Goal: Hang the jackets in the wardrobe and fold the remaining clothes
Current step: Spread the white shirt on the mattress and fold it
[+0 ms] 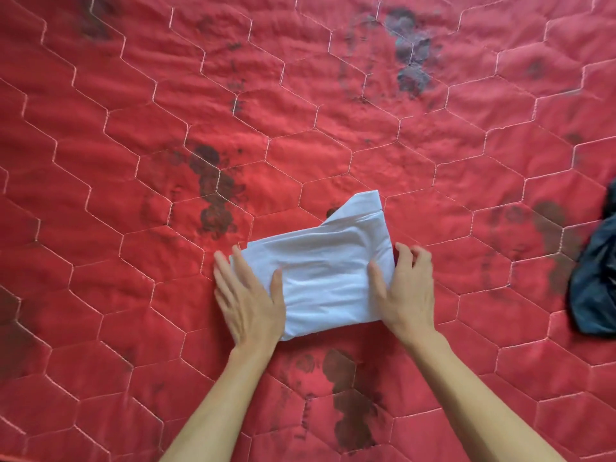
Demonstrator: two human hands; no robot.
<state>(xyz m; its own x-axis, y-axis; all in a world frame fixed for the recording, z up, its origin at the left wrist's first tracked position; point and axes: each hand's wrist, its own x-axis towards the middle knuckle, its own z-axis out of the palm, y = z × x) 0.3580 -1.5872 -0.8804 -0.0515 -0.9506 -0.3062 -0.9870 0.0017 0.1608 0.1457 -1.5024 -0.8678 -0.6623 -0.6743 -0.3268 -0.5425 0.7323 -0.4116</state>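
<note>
A folded white garment (326, 271) lies on the red quilted bedspread (133, 128), slightly right of the middle and on its near half, with one corner sticking up at the far right. The left hand (248, 301) rests flat against its left edge, fingers straight and thumb laid on the cloth, while the right hand (405, 291) grips the right edge, thumb on top, fingers curled round it. Well off to the right lies a dark garment (596, 285), crumpled and partly out of sight.

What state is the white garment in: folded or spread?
Folded: the white garment lies as a compact layered rectangle on the red quilt, left hand touching one side, right hand gripping the other.
</note>
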